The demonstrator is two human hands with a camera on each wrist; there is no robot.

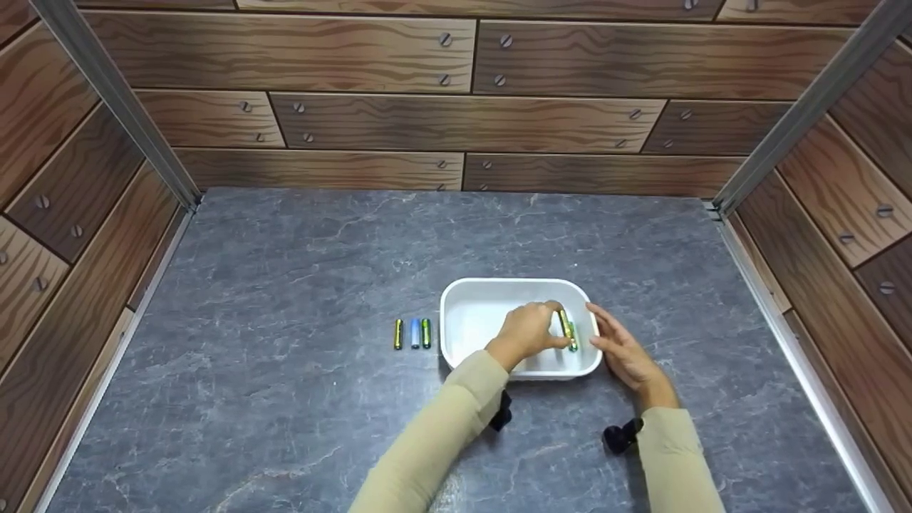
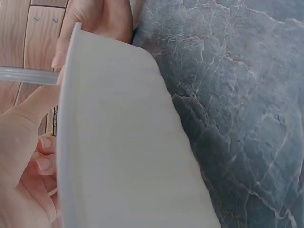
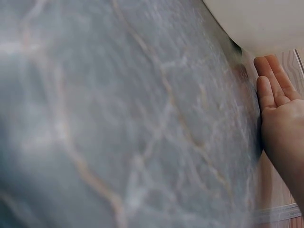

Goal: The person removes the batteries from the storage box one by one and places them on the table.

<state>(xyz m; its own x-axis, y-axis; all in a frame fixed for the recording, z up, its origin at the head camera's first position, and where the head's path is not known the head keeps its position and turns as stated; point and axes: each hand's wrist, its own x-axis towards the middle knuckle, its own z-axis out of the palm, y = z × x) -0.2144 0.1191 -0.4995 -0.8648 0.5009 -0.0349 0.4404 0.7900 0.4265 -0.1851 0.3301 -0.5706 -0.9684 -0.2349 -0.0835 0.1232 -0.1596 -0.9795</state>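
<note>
- Brown wood-look walls (image 1: pixel 370 117) at back, left and right; grey metal posts (image 1: pixel 121 100) at the back corners.
- Grey marbled table (image 1: pixel 299 271), shiny near the front.
- White tray (image 1: pixel 513 281) on it, right of centre, long side left-right.
- Tan sleeves (image 1: pixel 442 427) come in from the front.
- Left hand (image 1: pixel 529 329) over the front rim, inside the tray; thumb and fingertips look clamped on the ends of a gold battery.
- Right hand (image 1: pixel 627 353) outside, fingers fairly straight, touching the right rim; no battery seen in it.
- Gold battery (image 1: pixel 565 324) on the left hand's right side, near the tray's right wall, long axis roughly front-back, slightly slanted. Greenish battery (image 1: pixel 573 343) just beside it; touching or not, cannot tell.
- Yellow battery (image 1: pixel 398 334), blue battery (image 1: pixel 415 333), green battery (image 1: pixel 426 333): on the table left of the tray, parallel, front-back; left hand nearer.
</note>
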